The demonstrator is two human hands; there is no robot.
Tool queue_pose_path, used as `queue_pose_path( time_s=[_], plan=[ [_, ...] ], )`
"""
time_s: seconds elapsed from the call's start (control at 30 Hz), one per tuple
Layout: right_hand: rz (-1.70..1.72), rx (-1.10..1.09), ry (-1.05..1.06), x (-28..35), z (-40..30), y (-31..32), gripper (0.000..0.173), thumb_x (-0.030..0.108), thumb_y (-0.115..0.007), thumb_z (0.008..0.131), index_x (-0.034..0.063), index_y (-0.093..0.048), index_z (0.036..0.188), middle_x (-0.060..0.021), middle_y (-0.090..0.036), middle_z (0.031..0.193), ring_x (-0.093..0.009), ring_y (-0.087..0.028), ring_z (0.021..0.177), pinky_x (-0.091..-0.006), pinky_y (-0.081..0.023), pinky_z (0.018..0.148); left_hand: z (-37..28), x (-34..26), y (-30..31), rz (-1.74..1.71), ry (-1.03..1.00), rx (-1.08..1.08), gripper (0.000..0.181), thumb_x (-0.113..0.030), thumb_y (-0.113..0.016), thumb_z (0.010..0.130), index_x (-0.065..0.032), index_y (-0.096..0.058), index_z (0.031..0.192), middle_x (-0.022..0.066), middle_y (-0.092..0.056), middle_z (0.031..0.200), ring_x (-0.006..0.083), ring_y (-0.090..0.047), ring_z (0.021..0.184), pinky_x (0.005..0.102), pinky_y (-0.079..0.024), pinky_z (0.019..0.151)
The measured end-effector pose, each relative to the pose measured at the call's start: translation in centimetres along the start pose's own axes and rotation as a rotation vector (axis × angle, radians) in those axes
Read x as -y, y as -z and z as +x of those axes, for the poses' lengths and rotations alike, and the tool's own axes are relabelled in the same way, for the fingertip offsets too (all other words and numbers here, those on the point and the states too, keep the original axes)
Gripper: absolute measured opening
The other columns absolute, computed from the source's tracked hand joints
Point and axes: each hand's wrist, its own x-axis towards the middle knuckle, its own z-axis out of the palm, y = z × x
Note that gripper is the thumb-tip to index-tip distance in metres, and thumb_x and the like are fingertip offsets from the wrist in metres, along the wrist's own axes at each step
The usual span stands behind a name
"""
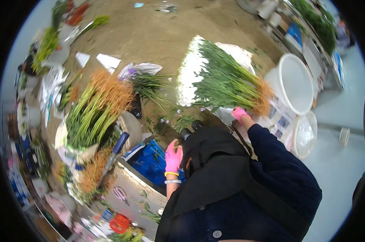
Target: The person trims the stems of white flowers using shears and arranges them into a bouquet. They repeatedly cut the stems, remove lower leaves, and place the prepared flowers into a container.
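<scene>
My left hand [174, 157], in a pink glove with soiled fingertips, hangs over a blue plastic sheet [146, 161] beside my black apron [206, 145]. Its fingers are loosely bent and nothing shows in them. Also gloved in pink, my right hand [240, 114] is at the lower edge of a large bunch of white flowers [192, 75] with green leafy stems [227, 75] and orange-brown stem ends [263, 96]. Its fingers look curled, but whether they grip anything is hidden. The bunch lies with its blooms to the left.
Left stands a second bunch of green stems [88, 118] with orange-brown ends. A blue-handled knife [116, 151] and scissors [119, 193] are near a metal tabletop [137, 184]. White tubs [295, 84] stand at right. Purple flowers [131, 72] and leaf scraps [185, 121] lie on the floor.
</scene>
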Motion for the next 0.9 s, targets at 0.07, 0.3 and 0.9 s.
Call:
queue_pose_path(
  time_s=[0.07, 0.3, 0.9],
  plan=[
    [0.073, 0.009, -0.050, -4.5, 0.7, -0.4, 0.041, 0.027, -0.052, 0.073, 0.0020, -0.060, 0.104, -0.0225, -0.059, 0.107, -0.036, -0.055, 0.103, -0.0392, -0.044, 0.088, 2.6, 0.6, -0.4, -0.009, 0.012, 0.071, 0.036, -0.006, -0.055, 0.082, 0.0017, -0.050, 0.117, 0.0154, -0.060, 0.106, 0.0216, -0.060, 0.093, 0.0298, -0.046, 0.083],
    [-0.053, 0.145, -0.111, -10.1, -1.7, -3.3, 0.045, 0.032, -0.055, 0.073, 0.0065, -0.055, 0.110, -0.0179, -0.056, 0.112, -0.033, -0.053, 0.106, -0.0403, -0.041, 0.090, 6.4, 1.7, -3.5, 0.386, 0.064, 0.348, 0.037, -0.008, -0.057, 0.081, -0.0004, -0.051, 0.117, 0.0172, -0.058, 0.111, 0.0241, -0.060, 0.096, 0.0320, -0.046, 0.084],
    [-0.318, -0.177, 0.138, -8.9, 34.0, 11.3, 0.054, 0.031, -0.065, 0.073, 0.0089, -0.047, 0.119, -0.0140, -0.051, 0.117, -0.029, -0.050, 0.108, -0.0391, -0.042, 0.087, 3.6, 5.2, -20.1, 0.090, 0.671, 0.348, 0.030, -0.011, -0.058, 0.085, -0.0002, -0.054, 0.111, 0.0097, -0.063, 0.102, 0.0156, -0.060, 0.091, 0.0251, -0.047, 0.079]
  ],
)
